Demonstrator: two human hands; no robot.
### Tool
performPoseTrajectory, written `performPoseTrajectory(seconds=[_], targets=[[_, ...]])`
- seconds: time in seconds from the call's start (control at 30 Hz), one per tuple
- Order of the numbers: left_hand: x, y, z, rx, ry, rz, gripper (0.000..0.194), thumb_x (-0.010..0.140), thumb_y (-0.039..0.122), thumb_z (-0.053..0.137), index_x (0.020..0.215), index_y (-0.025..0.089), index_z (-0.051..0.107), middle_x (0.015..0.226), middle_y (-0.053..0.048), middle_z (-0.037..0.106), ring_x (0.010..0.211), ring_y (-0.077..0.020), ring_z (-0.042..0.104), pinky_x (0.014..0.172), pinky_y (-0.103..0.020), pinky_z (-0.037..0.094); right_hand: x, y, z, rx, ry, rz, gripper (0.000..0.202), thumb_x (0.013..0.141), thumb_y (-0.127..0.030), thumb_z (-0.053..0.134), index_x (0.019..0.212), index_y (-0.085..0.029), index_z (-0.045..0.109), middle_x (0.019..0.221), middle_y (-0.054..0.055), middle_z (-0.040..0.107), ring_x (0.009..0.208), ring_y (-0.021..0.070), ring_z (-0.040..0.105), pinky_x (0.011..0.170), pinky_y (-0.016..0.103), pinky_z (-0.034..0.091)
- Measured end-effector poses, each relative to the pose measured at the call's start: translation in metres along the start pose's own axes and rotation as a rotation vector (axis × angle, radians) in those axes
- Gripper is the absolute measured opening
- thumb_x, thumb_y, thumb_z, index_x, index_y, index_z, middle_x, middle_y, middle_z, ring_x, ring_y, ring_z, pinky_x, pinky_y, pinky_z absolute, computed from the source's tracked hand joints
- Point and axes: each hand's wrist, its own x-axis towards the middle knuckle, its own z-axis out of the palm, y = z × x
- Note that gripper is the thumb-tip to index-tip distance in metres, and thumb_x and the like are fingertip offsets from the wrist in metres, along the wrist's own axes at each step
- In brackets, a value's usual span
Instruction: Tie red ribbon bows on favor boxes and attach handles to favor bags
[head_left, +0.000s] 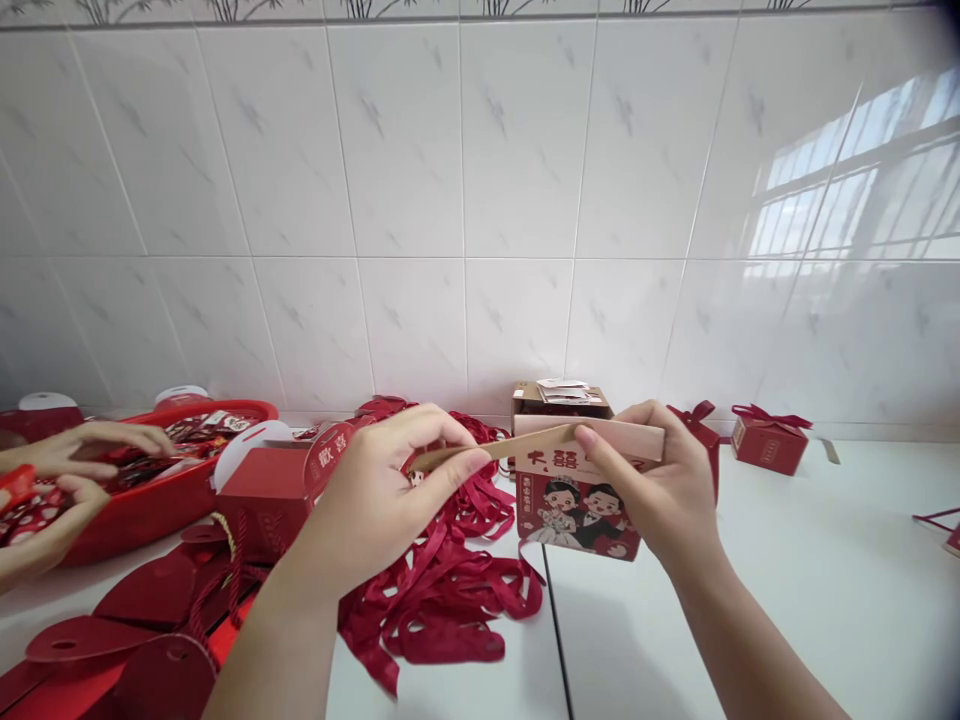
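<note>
My right hand grips a red printed card by its pale upper edge, the thumb across the front. A cartoon bride and groom show on it below white characters. From the right thumb a narrow tan strip stretches left to my left hand, which pinches its other end between thumb and forefinger. Whether the strip is part of the card or separate, I cannot tell. Below and behind my left hand lies a heap of dark red ribbons.
At left, another person's hands reach over a red basin of small packets. Red boxes and flattened red cardboard lie nearby. A brown carton stands against the tiled wall; a ribboned red box sits right.
</note>
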Motion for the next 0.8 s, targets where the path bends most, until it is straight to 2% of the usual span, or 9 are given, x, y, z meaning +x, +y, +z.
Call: performPoseTrajectory(seconds=[0.13,0.2,0.27,0.37,0.47,0.57,0.7,0.8], targets=[[-0.002,0.001,0.000,-0.280,0.303,-0.004,0.005,0.082,0.025,0.066,0.080,0.021,0.064,0.072,0.003,0.066,0.065,-0.0096,0.063,0.063,-0.018,0.051,-0.006,0.000,0.004,0.042,-0.270,-0.214,0.011,0.079,-0.019,0.067,0.074,-0.019,0.057,0.064,-0.002,0.053,0.051,0.0099,0.052,0.042,0.021,0.040],[-0.002,0.000,0.003,-0.485,0.401,-0.006,0.016,0.080,0.024,0.069,0.092,0.026,0.060,0.073,0.006,0.067,0.065,-0.0088,0.065,0.063,-0.017,0.053,-0.010,-0.002,0.005,0.086,-0.385,-0.375,0.010,0.078,-0.013,0.066,0.077,-0.019,0.058,0.067,0.000,0.055,0.057,0.0117,0.054,0.046,0.023,0.042],[-0.002,0.000,0.006,-0.620,0.419,0.016,0.031,0.079,0.023,0.070,0.103,0.031,0.052,0.072,0.008,0.068,0.062,-0.0084,0.065,0.059,-0.016,0.053,-0.013,-0.005,0.004,0.088,-0.439,-0.515,0.015,0.076,-0.009,0.065,0.078,-0.019,0.055,0.068,0.001,0.057,0.059,0.0130,0.054,0.050,0.026,0.043],[-0.003,0.002,0.007,-0.599,0.241,0.048,0.029,0.079,0.021,0.070,0.104,0.029,0.057,0.068,0.007,0.068,0.054,-0.0080,0.063,0.050,-0.015,0.051,-0.015,-0.010,0.002,0.050,-0.460,-0.667,0.018,0.075,-0.007,0.065,0.081,-0.019,0.053,0.066,0.001,0.058,0.059,0.0143,0.054,0.052,0.029,0.042],[-0.005,0.006,0.006,-0.542,0.039,0.046,0.024,0.081,0.019,0.067,0.103,0.026,0.068,0.070,0.002,0.070,0.056,-0.0093,0.064,0.048,-0.015,0.051,-0.015,-0.012,0.000,0.034,-0.459,-0.725,0.017,0.077,-0.007,0.064,0.082,-0.019,0.053,0.065,0.002,0.058,0.059,0.0153,0.055,0.053,0.031,0.042],[-0.006,0.010,0.008,-0.538,-0.048,0.049,0.025,0.080,0.016,0.066,0.102,0.028,0.072,0.069,0.001,0.071,0.056,-0.0103,0.064,0.048,-0.017,0.052,-0.014,-0.013,-0.001,0.016,-0.455,-0.747,0.018,0.076,-0.007,0.064,0.083,-0.019,0.053,0.064,0.002,0.059,0.059,0.0156,0.055,0.054,0.031,0.043],[-0.005,0.013,0.011,-0.436,-0.188,0.113,0.017,0.081,0.014,0.065,0.087,0.026,0.076,0.068,-0.001,0.071,0.064,-0.0138,0.066,0.060,-0.023,0.056,-0.012,-0.013,-0.004,-0.011,-0.455,-0.770,0.016,0.078,-0.007,0.060,0.085,-0.020,0.054,0.066,0.002,0.060,0.058,0.0155,0.055,0.054,0.032,0.044],[-0.005,0.015,0.012,-0.429,-0.209,0.064,0.016,0.084,0.018,0.061,0.089,0.024,0.076,0.073,-0.003,0.073,0.068,-0.0161,0.068,0.059,-0.024,0.057,-0.011,-0.014,-0.006,-0.015,-0.442,-0.776,0.017,0.077,-0.006,0.060,0.083,-0.020,0.054,0.065,0.001,0.059,0.057,0.0151,0.055,0.054,0.031,0.044]])
